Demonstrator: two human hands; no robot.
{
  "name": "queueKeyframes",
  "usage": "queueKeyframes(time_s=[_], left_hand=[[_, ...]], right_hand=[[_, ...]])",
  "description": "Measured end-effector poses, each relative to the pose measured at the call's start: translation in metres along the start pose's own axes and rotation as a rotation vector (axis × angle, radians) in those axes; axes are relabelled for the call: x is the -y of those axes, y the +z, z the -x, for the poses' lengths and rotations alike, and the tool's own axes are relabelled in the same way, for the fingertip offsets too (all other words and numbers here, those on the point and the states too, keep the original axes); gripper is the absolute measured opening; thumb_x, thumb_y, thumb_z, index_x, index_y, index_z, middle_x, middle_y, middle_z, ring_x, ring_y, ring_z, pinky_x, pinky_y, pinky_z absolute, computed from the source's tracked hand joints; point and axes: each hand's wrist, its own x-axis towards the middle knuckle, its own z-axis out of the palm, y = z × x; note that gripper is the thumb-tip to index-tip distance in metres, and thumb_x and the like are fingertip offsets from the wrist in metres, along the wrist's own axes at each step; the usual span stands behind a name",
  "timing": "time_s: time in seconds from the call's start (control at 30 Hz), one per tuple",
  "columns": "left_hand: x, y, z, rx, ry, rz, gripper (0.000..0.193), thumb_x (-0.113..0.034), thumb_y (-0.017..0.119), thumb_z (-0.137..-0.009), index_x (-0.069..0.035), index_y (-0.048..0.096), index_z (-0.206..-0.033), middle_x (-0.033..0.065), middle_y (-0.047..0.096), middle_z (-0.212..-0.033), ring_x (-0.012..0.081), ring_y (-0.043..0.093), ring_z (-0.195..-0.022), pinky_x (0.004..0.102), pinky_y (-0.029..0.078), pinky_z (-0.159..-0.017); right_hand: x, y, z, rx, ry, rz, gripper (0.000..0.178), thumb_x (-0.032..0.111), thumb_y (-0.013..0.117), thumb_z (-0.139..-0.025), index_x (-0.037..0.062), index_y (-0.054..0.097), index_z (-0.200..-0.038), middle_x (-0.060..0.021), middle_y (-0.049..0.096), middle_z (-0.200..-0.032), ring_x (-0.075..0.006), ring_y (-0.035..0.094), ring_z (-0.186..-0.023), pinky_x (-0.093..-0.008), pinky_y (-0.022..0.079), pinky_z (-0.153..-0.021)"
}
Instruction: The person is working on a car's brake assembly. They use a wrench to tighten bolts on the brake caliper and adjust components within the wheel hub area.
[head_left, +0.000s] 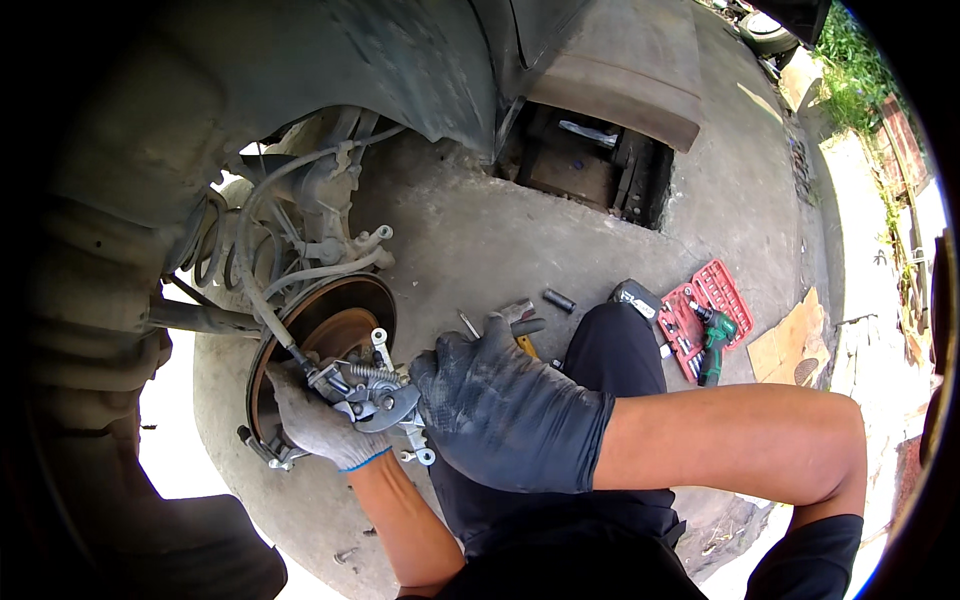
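In front of a rusty brake disc (345,335) sits a silver brake caliper (385,400) with a small coil spring and a lever. My left hand (325,425), in a pale knitted glove, holds the caliper from the left; its fingertips are partly hidden behind the metal. Closed around the caliper's right side is my right hand (500,405), in a dark glove, with its fingers curled. A grey sheathed cable (250,235) runs down from the axle area and ends at the caliper beside my left hand.
Above hangs a dark car body panel (400,60); a suspension coil spring (212,240) is at left. A floor pit (590,165) opens beyond. Right of my knee are a red socket case (735,290) and a green drill (713,345). A black socket (559,300) lies nearer.
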Motion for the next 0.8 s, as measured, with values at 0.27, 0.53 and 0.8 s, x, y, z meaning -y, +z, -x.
queueKeyframes(time_s=[0.27,0.53,0.8], left_hand=[[-0.023,0.010,0.006,0.001,-0.277,0.284,0.046,-0.035,0.051,-0.123,0.004,0.072,-0.109,0.0137,0.075,-0.101,0.0216,0.077,-0.084,0.0335,0.067,-0.072],[-0.019,0.006,0.001,0.064,-0.336,0.391,0.041,-0.033,0.055,-0.121,0.002,0.071,-0.107,0.0118,0.071,-0.090,0.0203,0.073,-0.073,0.0324,0.063,-0.063],[-0.021,0.007,0.000,0.027,-0.332,0.351,0.044,-0.029,0.051,-0.123,0.009,0.072,-0.125,0.0165,0.077,-0.105,0.0220,0.078,-0.089,0.0329,0.066,-0.075]], right_hand=[[-0.003,0.012,0.000,-0.068,-0.032,-0.036,0.031,0.019,0.070,-0.093,-0.0061,0.083,-0.107,-0.0189,0.072,-0.101,-0.0343,0.062,-0.095,-0.0567,0.048,-0.073],[-0.003,0.014,0.002,-0.116,-0.044,-0.066,0.029,0.018,0.071,-0.090,-0.0046,0.082,-0.104,-0.0189,0.071,-0.100,-0.0338,0.065,-0.092,-0.0555,0.049,-0.071],[0.007,0.031,0.008,-0.246,-0.014,-0.146,0.032,0.023,0.067,-0.089,-0.0068,0.077,-0.093,-0.0253,0.066,-0.101,-0.0374,0.064,-0.088,-0.0568,0.052,-0.069]])
